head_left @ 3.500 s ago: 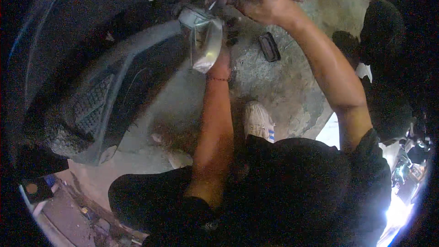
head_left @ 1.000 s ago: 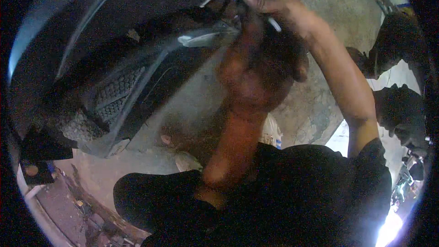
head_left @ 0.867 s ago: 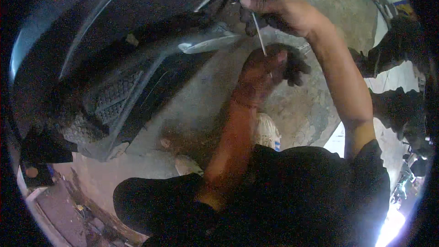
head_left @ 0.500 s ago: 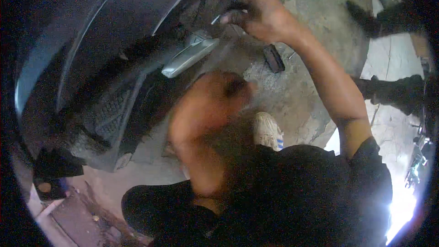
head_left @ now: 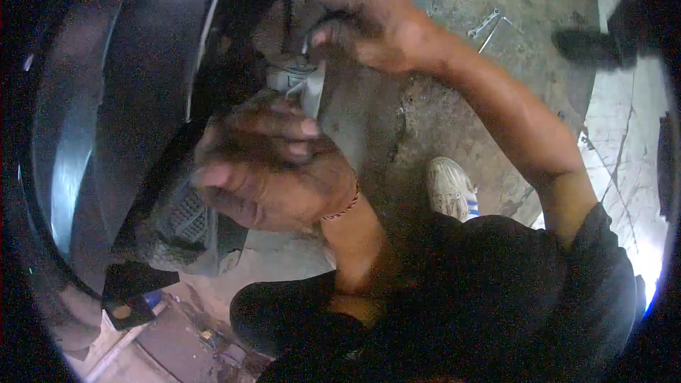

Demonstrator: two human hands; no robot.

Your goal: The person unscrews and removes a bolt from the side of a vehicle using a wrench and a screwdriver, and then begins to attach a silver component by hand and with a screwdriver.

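Observation:
My right hand [head_left: 365, 25] reaches to the upper middle. Its fingers are bent round a small shiny metal piece [head_left: 305, 46], whose kind I cannot make out. Just below that sits a silver-grey part [head_left: 312, 89] beside the dark vehicle body [head_left: 145, 50]. My left hand [head_left: 280, 163] is nearer to me, below the silver-grey part, with a thin braided band [head_left: 344, 207] round its wrist. Its fingers are curled in and slightly blurred; whatever lies in them, if anything, is hidden.
Two metal hand tools, one a wrench [head_left: 484, 23], lie on the stained concrete floor [head_left: 525, 64] to the right. My white shoe [head_left: 448, 188] stands on the floor. Dark textured trim [head_left: 188, 223] borders the vehicle. A black piece [head_left: 131, 291] is at the lower left.
My left hand has moved left and turned, its curled fingers now showing. The view has shifted; the wrench has come into sight and a dark block on the floor no longer shows.

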